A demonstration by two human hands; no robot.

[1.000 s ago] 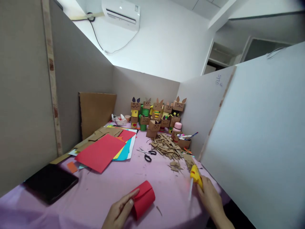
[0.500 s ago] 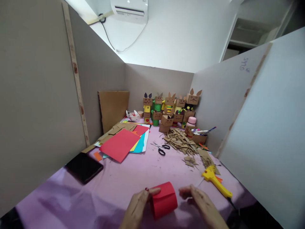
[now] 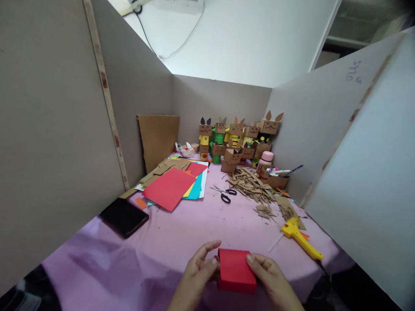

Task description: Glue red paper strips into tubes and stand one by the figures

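2 hands meet on a red paper piece [image 3: 236, 272] at the near edge of the table [image 3: 129, 268], which is covered in a purple cloth. The left hand [image 3: 197, 276] is partly curled, its fingertips and thumb pressed against the left side of the paper. The right hand [image 3: 270, 278] is likewise half closed, its thumb lying on the top right corner and its fingers wrapped down the right side. Between them the paper looks like a flattened, boxy fold, lying on or just above the cloth; I cannot tell which.

To the right, well apart from the right hand, a yellow glue gun [image 3: 300, 237] lies on the cloth near the table's right edge, its nozzle pointing back toward a pile of cardboard scraps [image 3: 251, 188]. Scissors [image 3: 223, 194] lie just left of that pile. A stack of coloured sheets [image 3: 173, 188] with a red one on top sits left of centre, and a black tablet [image 3: 123, 217] lies near the left wall. Cardboard figures [image 3: 236, 140] stand in a group against the back wall.

Grey partitions close in the left, back and right sides. A wide stretch of bare cloth lies between the hands and the scissors, and another lies to the left of the left hand.
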